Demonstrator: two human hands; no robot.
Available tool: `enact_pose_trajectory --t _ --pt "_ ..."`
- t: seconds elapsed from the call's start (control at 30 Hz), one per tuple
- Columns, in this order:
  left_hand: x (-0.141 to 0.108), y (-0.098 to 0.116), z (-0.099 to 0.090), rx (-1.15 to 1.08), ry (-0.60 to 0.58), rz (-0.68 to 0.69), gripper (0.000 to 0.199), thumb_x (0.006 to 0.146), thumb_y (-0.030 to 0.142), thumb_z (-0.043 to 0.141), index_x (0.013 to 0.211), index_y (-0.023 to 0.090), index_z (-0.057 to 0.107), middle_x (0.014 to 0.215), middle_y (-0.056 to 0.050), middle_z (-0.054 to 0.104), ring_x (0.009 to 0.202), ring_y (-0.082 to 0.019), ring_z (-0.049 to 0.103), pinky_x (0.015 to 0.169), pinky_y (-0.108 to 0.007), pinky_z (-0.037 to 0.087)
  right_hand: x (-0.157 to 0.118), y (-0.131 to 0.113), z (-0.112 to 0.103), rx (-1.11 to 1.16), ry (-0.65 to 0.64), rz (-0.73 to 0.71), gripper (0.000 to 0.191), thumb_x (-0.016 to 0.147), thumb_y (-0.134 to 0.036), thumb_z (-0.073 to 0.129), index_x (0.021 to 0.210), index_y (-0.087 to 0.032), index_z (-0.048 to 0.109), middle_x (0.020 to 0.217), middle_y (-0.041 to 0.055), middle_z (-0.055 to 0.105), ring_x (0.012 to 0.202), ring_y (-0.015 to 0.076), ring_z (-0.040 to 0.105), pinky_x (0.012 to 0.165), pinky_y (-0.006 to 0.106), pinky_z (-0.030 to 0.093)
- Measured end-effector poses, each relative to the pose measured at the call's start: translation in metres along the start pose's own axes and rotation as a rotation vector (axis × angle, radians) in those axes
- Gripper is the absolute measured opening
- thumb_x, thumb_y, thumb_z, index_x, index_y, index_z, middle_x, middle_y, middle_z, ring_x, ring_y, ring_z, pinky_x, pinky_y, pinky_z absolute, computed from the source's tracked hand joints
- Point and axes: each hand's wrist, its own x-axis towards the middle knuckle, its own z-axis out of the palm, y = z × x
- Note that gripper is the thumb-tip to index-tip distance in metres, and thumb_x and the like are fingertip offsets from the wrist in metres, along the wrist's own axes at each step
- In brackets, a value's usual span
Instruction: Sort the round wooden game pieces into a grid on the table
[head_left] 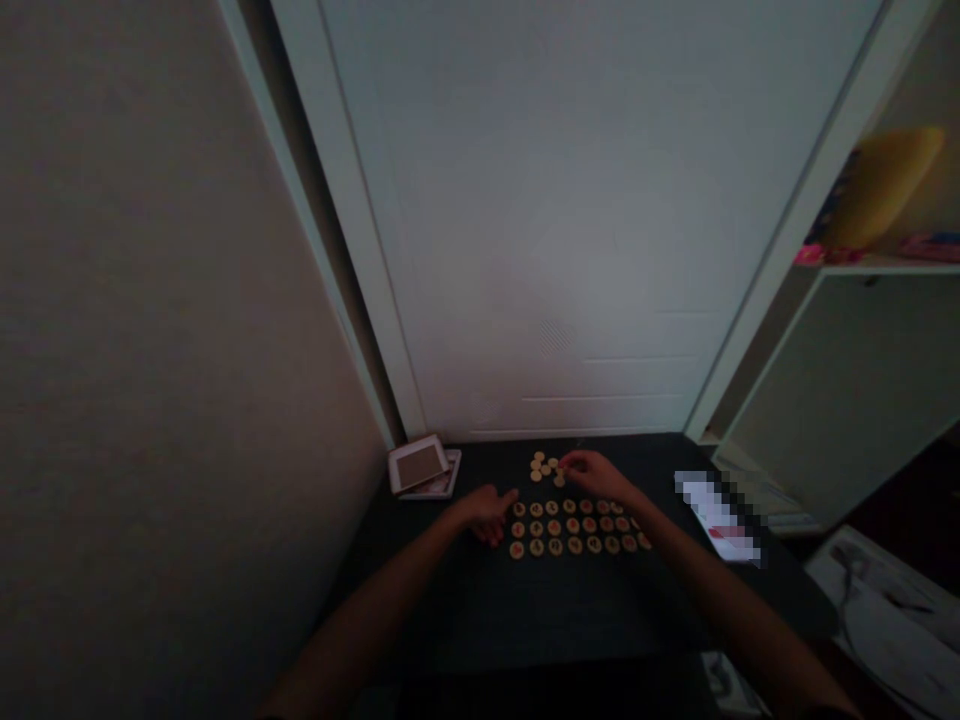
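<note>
Round wooden pieces with red or dark marks [555, 527] lie in three rows on the dark table [480, 610]. Behind the rows is a small loose group of plain-looking pieces [536, 466]. My left hand [487, 510] rests at the left end of the rows, its index finger stretched towards the top left piece and its other fingers apart. My right hand [591, 472] reaches to the right side of the loose group, fingertips together at a piece; whether they grip it is too small to tell. My right forearm hides part of the rows' right end.
Stacked white-rimmed trays or boxes [420, 467] sit at the table's back left corner. A pixelated phone-like object [716, 515] lies at the right. A white panel [555, 250] stands behind the table, with a shelf [885, 268] at the right.
</note>
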Motion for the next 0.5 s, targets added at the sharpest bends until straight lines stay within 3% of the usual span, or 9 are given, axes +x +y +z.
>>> enact_pose_trajectory --t 0.1,0.27,0.5 --pt "0.004 0.002 -0.005 0.026 0.074 0.063 0.061 0.083 0.071 0.044 0.074 0.014 0.062 0.062 -0.010 0.071 0.050 -0.019 0.067 0.050 -0.026 0.049 0.001 0.000 0.001 0.019 0.015 -0.014 0.021 0.083 -0.033 0.062 0.098 -0.020 0.069 0.096 0.0040 0.072 0.085 0.0178 0.066 0.078 0.028 0.051" --pt "0.010 0.010 -0.008 0.085 0.274 0.282 0.049 0.089 0.060 0.043 0.082 0.016 0.064 0.066 -0.003 0.071 0.048 -0.013 0.062 0.050 -0.022 0.043 0.002 0.002 0.001 -0.007 0.040 -0.066 0.017 0.082 -0.032 0.061 0.091 -0.019 0.067 0.087 0.0025 0.071 0.079 0.0153 0.064 0.072 0.024 0.048" --pt "0.008 0.026 -0.002 0.037 0.284 0.490 0.046 0.090 0.055 0.043 0.085 0.015 0.066 0.064 -0.002 0.068 0.055 -0.015 0.063 0.052 -0.022 0.043 0.002 -0.001 0.003 -0.050 0.070 -0.071 0.018 0.086 -0.033 0.056 0.092 -0.020 0.067 0.084 0.0015 0.070 0.074 0.0146 0.062 0.068 0.023 0.046"
